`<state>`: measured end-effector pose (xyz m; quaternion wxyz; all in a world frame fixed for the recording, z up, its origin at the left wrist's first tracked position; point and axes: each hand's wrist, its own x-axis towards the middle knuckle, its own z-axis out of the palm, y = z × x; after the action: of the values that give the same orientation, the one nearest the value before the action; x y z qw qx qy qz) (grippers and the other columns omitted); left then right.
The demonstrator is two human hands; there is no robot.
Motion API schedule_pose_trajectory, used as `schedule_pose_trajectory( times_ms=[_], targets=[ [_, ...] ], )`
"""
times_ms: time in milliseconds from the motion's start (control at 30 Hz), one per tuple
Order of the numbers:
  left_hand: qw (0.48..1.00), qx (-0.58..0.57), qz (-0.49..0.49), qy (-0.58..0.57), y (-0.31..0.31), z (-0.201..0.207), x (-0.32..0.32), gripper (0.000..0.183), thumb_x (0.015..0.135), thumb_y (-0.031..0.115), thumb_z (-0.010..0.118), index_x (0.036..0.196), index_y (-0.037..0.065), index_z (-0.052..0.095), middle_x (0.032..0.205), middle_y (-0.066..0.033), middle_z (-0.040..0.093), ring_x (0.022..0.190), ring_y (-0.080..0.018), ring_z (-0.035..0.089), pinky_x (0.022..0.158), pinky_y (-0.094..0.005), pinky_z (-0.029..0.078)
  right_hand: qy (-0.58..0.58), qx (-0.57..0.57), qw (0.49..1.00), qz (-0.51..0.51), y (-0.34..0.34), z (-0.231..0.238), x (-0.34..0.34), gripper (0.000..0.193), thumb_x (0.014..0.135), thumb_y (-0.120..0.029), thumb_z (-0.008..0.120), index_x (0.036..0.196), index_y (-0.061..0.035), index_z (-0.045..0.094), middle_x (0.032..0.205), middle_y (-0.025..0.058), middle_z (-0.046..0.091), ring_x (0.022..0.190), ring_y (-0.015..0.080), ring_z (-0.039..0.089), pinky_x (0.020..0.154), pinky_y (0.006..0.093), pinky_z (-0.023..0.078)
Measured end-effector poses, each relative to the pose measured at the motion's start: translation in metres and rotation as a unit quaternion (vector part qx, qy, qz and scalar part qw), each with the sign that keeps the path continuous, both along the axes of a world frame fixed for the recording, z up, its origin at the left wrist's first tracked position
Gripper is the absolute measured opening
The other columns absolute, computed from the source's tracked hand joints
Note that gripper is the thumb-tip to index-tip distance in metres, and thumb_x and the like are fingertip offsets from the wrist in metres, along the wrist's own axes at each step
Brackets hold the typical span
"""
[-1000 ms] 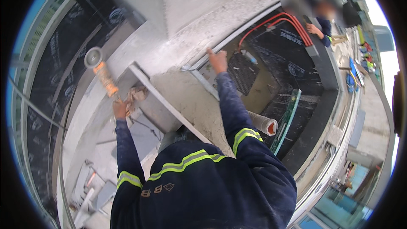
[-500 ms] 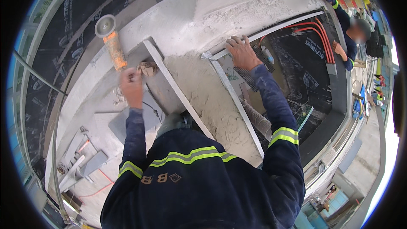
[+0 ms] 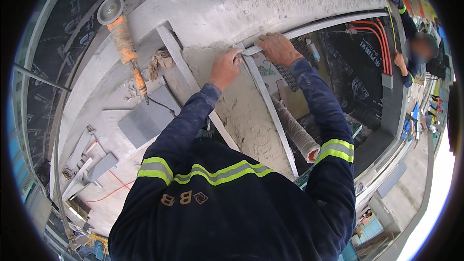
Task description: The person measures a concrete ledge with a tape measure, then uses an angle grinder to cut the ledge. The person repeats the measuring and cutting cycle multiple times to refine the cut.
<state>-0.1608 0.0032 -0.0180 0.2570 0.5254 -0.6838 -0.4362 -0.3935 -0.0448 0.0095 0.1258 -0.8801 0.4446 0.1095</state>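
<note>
My left hand (image 3: 225, 69) is closed over the wet mortar bed, its fingertips beside the corner where two pale strips meet. What it pinches, if anything, is hidden. Across that corner, my right hand (image 3: 279, 49) bends its fingers over the end of the long pale strip (image 3: 328, 22) along the far side of the dark opening. A second strip (image 3: 270, 106) runs from the corner toward my body, edging the mortar (image 3: 241, 111). On the left lies an orange, mortar-smeared angle grinder (image 3: 122, 38) with a round disc, a cord trailing from it.
Another strip (image 3: 186, 67) borders the mortar's left side. A crumpled brown glove-like cloth (image 3: 159, 63) and a grey slab (image 3: 150, 118) lie left. Inside the opening are a wrapped tube (image 3: 292, 125) and orange pipes (image 3: 382, 43). A co-worker (image 3: 411, 43) at far right holds a yellow measuring tape (image 3: 392, 26).
My left hand has left the grinder's end and moved right to the strip corner. My right hand's fingers have come closer together there. A yellow tape now shows between the co-worker's hands.
</note>
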Motion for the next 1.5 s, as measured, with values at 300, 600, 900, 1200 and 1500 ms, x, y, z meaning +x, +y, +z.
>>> schedule_pose_trajectory(
  times_ms=[300,600,900,1200,1500],
  targets=[
    [0.993,-0.102,0.048,-0.030,0.002,-0.007,-0.012,0.015,0.091,0.012,0.066,0.103,0.004,0.071,0.091,-0.0160,0.070,0.085,-0.0345,0.068,0.076,-0.0419,0.051,-0.076,-0.067,0.995,0.019,0.005,-0.012,0.007,0.030,0.076,-0.018,0.075,0.103,-0.0121,0.064,0.103,0.0068,0.067,0.102,0.0269,0.067,0.082,0.0428,0.053],
    [0.990,-0.115,0.077,0.022,0.003,-0.013,-0.017,0.012,0.090,0.010,0.065,0.095,0.001,0.072,0.086,-0.0135,0.071,0.078,-0.0301,0.067,0.074,-0.0380,0.051,-0.081,-0.049,0.994,0.063,-0.002,-0.013,0.002,0.030,0.076,-0.024,0.077,0.100,-0.0095,0.065,0.101,0.0068,0.066,0.102,0.0268,0.066,0.082,0.0417,0.054],
    [0.994,-0.085,0.068,0.021,0.007,-0.008,-0.016,0.011,0.086,0.002,0.064,0.094,0.000,0.071,0.088,-0.0146,0.069,0.082,-0.0324,0.067,0.074,-0.0415,0.051,-0.071,-0.071,0.994,0.033,0.007,-0.009,0.004,0.028,0.076,-0.020,0.075,0.100,-0.0123,0.064,0.103,0.0048,0.065,0.105,0.0256,0.064,0.085,0.0429,0.052],
    [0.993,-0.110,0.035,0.002,0.001,-0.001,-0.011,0.012,0.084,0.002,0.068,0.095,0.000,0.072,0.092,-0.0166,0.067,0.087,-0.0373,0.066,0.077,-0.0439,0.050,-0.034,-0.077,0.996,0.011,0.016,-0.007,0.010,0.034,0.077,-0.018,0.074,0.108,-0.0143,0.063,0.112,0.0041,0.064,0.110,0.0256,0.062,0.086,0.0449,0.050],
    [0.995,-0.088,-0.040,-0.014,-0.009,0.026,0.001,0.022,0.087,0.001,0.062,0.106,0.000,0.073,0.106,-0.0144,0.066,0.098,-0.0335,0.065,0.087,-0.0411,0.051,0.031,-0.077,0.997,0.003,0.020,0.022,-0.009,0.046,0.080,-0.022,0.074,0.123,-0.0141,0.062,0.125,0.0075,0.062,0.125,0.0296,0.054,0.101,0.0528,0.041]
  ],
)
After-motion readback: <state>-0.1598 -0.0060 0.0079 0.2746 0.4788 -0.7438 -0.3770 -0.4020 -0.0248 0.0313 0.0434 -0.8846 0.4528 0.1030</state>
